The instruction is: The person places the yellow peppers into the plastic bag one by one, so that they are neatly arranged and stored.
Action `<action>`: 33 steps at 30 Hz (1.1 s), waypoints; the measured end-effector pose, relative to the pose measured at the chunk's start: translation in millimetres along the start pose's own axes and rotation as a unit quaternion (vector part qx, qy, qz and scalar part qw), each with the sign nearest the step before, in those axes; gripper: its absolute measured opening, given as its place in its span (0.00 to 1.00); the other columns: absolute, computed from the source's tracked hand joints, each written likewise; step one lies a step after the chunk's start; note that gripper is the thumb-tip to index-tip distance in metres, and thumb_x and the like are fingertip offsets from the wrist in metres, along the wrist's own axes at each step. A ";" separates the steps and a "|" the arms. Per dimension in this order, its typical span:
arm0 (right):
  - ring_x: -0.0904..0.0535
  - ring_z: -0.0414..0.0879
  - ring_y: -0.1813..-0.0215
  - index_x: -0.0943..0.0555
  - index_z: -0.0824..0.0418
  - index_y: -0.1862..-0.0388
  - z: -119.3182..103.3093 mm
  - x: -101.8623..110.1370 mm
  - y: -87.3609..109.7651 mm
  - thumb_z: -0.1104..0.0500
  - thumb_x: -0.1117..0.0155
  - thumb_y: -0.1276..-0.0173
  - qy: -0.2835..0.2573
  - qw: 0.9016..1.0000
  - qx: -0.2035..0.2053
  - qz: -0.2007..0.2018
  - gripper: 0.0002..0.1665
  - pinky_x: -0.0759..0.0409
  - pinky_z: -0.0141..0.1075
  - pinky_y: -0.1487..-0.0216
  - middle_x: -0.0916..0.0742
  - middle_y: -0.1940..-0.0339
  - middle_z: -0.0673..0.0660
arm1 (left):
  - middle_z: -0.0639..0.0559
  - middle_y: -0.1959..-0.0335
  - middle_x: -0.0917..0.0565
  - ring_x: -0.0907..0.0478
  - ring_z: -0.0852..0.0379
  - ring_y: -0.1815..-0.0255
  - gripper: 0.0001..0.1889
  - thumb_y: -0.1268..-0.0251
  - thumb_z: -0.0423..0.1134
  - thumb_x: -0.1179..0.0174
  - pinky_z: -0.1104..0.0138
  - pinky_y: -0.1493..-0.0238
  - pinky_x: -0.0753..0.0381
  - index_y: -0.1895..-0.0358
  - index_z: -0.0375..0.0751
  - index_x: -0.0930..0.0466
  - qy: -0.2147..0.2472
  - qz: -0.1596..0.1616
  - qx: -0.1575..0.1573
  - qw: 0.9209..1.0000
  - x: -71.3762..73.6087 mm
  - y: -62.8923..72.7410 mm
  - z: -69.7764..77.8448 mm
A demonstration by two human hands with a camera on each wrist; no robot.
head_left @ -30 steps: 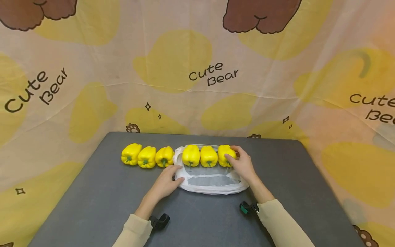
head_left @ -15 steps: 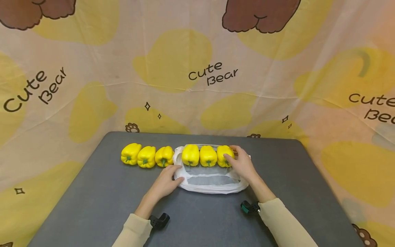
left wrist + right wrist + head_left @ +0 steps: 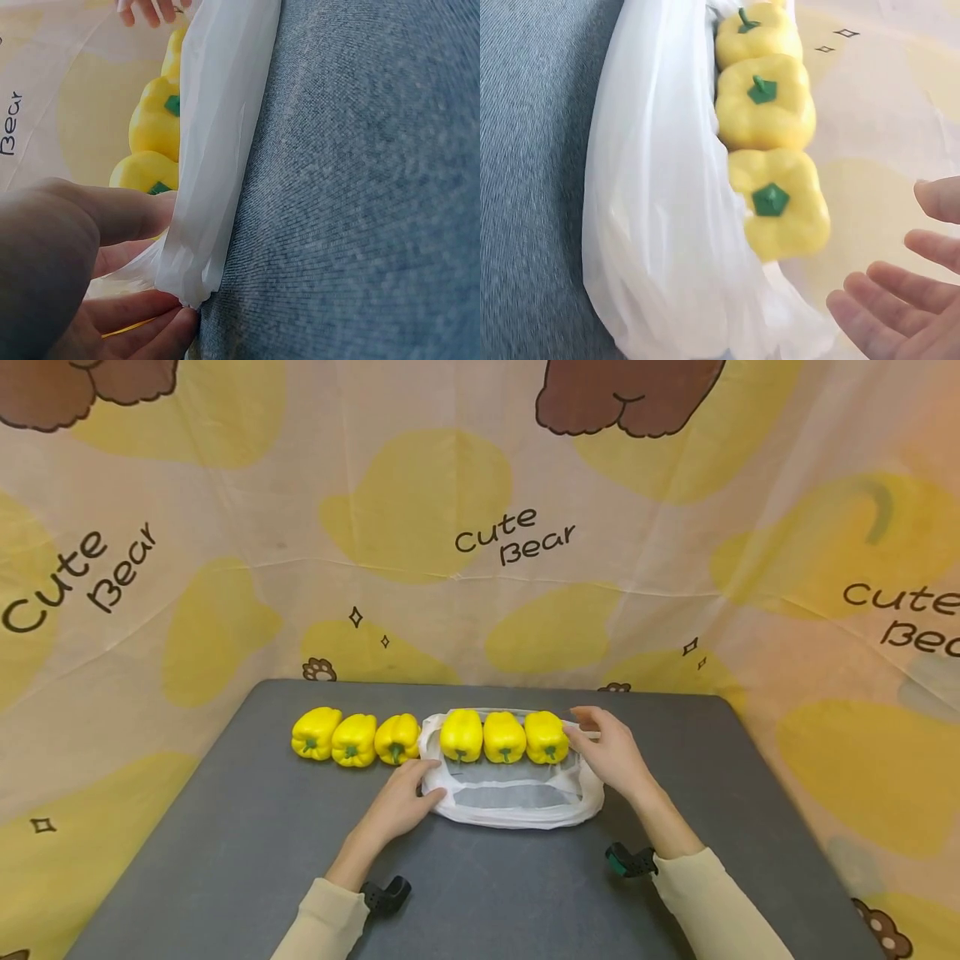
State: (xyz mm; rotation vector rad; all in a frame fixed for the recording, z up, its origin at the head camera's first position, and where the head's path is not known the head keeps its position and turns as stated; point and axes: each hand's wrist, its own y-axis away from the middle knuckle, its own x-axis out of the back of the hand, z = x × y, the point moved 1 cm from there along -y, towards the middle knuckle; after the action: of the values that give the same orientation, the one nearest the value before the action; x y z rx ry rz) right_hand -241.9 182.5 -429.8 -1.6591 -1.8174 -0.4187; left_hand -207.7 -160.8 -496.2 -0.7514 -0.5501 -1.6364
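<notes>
My right hand (image 3: 611,752) has just let go of the rightmost yellow pepper (image 3: 547,737) in the white plastic bag (image 3: 517,817); half a second ago its fingers were round it, and now they are spread wide at the bag's right end, holding nothing. So that pepper rests without my help, in a row with two more peppers (image 3: 504,737) along the bag's far side, inside its rim. My left hand (image 3: 401,793) pinches the bag's left edge (as before). Left of the bag, three other peppers (image 3: 354,741) line the grey surface (image 3: 510,893).
</notes>
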 end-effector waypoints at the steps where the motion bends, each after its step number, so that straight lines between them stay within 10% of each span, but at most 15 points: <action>1: 0.24 0.62 0.35 0.26 0.64 0.31 0.4 2.1 0.9 0.49 0.39 0.23 0.001 1.000 0.002 0.004 0.29 0.21 0.56 0.39 0.21 0.34 0.66 | 0.37 0.33 0.26 0.31 0.38 0.31 0.27 0.31 0.42 0.35 0.44 0.31 0.32 0.32 0.36 0.25 -0.001 0.000 -0.001 1.000 -0.1 0.0 -0.2; 17: 0.24 0.65 0.37 0.23 0.69 0.36 28.2 15.6 18.7 0.54 0.36 0.25 0.015 0.999 -0.002 0.047 0.25 0.22 0.57 0.38 0.20 0.39 0.68 | 0.37 0.33 0.26 0.30 0.39 0.31 0.27 0.31 0.42 0.35 0.44 0.31 0.31 0.32 0.36 0.25 -0.005 0.000 0.006 1.000 0.0 0.3 -1.2; 33: 0.24 0.66 0.36 0.25 0.63 0.31 58.2 2.3 29.7 0.52 0.35 0.25 0.006 0.999 -0.038 0.004 0.28 0.23 0.60 0.40 0.24 0.32 0.69 | 0.38 0.32 0.26 0.31 0.39 0.31 0.27 0.31 0.43 0.35 0.45 0.31 0.32 0.32 0.37 0.25 -0.002 0.002 0.007 1.000 -1.3 -1.3 -0.6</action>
State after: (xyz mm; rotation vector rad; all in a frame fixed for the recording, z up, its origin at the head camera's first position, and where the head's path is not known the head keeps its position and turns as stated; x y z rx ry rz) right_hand -226.8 224.9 -477.2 -1.7105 -1.8058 -0.4996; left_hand -209.0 -160.1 -497.5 -0.7452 -0.5608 -1.6255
